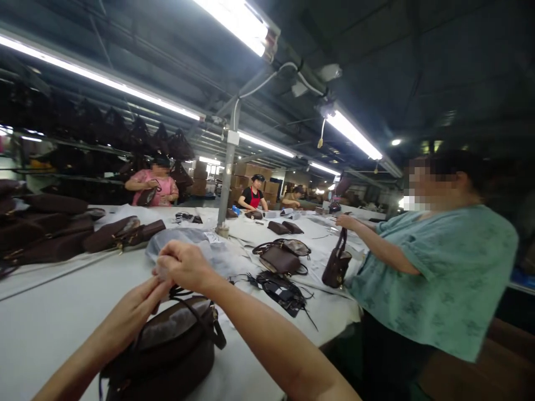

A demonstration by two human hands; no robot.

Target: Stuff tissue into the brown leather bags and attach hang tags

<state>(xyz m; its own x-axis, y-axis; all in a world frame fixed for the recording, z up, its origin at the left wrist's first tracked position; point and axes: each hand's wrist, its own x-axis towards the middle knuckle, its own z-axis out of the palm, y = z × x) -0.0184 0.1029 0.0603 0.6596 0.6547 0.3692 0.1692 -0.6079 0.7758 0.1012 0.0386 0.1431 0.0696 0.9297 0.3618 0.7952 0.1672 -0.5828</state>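
Observation:
Just above a dark brown handbag point(167, 356), my left hand point(136, 306) and my right hand point(186, 267) meet at their fingertips. A small whitish, see-through piece shows between the fingers; what it is cannot be made out. The fingers of both hands are pressed together. The bag stands open on the white table, with pale filling in its mouth and dark straps rising under my hands. Behind my right hand lies a crumpled clear plastic sheet point(238, 253).
Brown bags point(50, 228) are piled at the left. Black cords with tags point(284, 292) and another bag point(280, 257) lie right of centre. A person in green point(443, 273) holds a bag point(336, 267) at the right. A metal post point(227, 178) rises from the table.

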